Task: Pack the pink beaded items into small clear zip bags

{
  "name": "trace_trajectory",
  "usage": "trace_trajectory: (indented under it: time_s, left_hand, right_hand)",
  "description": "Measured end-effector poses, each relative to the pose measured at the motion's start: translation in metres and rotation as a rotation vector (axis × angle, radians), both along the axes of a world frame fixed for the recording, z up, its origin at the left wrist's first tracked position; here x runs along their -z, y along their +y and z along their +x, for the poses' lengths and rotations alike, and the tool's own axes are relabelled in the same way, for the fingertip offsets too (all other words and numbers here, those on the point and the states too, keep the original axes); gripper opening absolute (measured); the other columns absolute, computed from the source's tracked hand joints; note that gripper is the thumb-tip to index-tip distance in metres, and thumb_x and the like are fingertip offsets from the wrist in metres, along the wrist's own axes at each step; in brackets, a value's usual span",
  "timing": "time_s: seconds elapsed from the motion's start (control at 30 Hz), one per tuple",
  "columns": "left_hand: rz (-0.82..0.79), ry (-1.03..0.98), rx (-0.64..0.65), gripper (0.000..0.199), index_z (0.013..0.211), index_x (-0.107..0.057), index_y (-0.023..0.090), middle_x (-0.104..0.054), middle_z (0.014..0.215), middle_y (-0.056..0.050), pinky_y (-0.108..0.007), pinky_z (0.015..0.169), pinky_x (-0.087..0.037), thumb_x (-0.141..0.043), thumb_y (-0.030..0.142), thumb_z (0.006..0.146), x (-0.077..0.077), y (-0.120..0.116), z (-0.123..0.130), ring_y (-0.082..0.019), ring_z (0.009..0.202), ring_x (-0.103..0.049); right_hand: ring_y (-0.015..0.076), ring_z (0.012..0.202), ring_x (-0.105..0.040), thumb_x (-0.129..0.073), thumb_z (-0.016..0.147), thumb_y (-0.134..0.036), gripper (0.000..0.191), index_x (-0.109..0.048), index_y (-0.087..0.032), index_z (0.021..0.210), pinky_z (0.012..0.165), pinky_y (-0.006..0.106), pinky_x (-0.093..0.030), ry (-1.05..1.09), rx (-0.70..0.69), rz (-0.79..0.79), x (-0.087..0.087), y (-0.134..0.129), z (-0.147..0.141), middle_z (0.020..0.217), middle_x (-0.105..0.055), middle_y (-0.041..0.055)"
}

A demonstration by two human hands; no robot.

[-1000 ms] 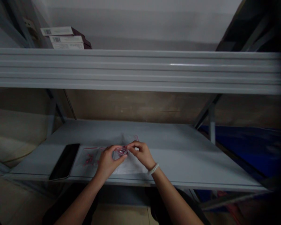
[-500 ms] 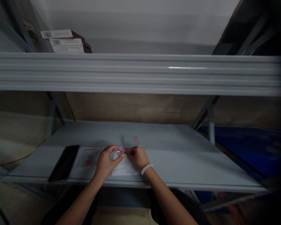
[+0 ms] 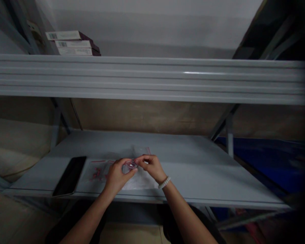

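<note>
My left hand [image 3: 119, 174] is closed on a small clear zip bag [image 3: 130, 165] with a pinkish-red edge. From the other side my right hand [image 3: 152, 166] pinches the same bag near its edge, thumb and fingers together. Any small item inside the bag is too blurred to tell. Beneath the hands a whitish, flat plastic bag [image 3: 142, 183] lies on the shelf. Just behind them rests another clear zip bag [image 3: 141, 149] with a red strip. Left of my left hand is a clear bag [image 3: 91, 174] with several small red pieces in or on it.
A dark flat tablet-like device [image 3: 70, 176] lies at the left of the grey shelf board [image 3: 193, 169]. A ribbed metal beam [image 3: 152, 79] crosses above. Several stacked boxes [image 3: 75, 44] stand on the upper level. Blue material [image 3: 264, 162] is at the right.
My right hand has turned and its fingers have shifted up to the bag's edge. The bag between my hands looks more spread. More red pieces show in the bag at the left.
</note>
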State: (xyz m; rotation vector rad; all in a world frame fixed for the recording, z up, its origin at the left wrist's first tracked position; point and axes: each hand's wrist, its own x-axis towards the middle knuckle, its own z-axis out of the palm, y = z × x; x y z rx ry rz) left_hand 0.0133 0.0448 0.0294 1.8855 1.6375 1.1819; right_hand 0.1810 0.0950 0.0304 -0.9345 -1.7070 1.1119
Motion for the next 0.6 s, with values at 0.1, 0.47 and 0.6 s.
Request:
trace_trajectory:
  time_s: [0.1, 0.47, 0.6]
  left_hand:
    - [0.001, -0.009, -0.016, 0.029, 0.096, -0.064, 0.020, -0.069, 0.097, -0.005, -0.032, 0.084, -0.048, -0.069, 0.034, 0.071, -0.001, 0.001, -0.001, -0.020, 0.091, -0.063]
    - [0.013, 0.001, -0.035, 0.030, 0.096, -0.065, 0.020, -0.069, 0.096, -0.004, -0.032, 0.083, -0.048, -0.068, 0.035, 0.071, 0.002, 0.002, -0.006, -0.020, 0.091, -0.063]
    - [0.000, 0.000, -0.026, 0.030, 0.096, -0.065, 0.020, -0.069, 0.096, -0.005, -0.032, 0.084, -0.049, -0.068, 0.034, 0.071, 0.002, 0.001, -0.006, -0.020, 0.090, -0.063]
  right_hand:
    - [0.0144, 0.066, -0.064, -0.059, 0.077, -0.028, 0.020, -0.071, -0.012, 0.079, 0.062, 0.023, -0.047, -0.151, 0.138, -0.018, 0.011, 0.005, -0.002, 0.076, -0.072, 0.0069]
    - [0.0149, 0.062, -0.063, -0.060, 0.075, -0.021, 0.014, -0.072, -0.015, 0.070, 0.057, 0.022, -0.039, -0.627, 0.327, 0.083, 0.034, 0.011, -0.011, 0.069, -0.071, 0.0078]
    - [0.0134, 0.064, -0.060, -0.059, 0.079, -0.025, 0.016, -0.072, -0.015, 0.075, 0.061, 0.022, -0.044, -0.234, 0.230, 0.098, 0.014, 0.005, -0.009, 0.071, -0.070, 0.0054]
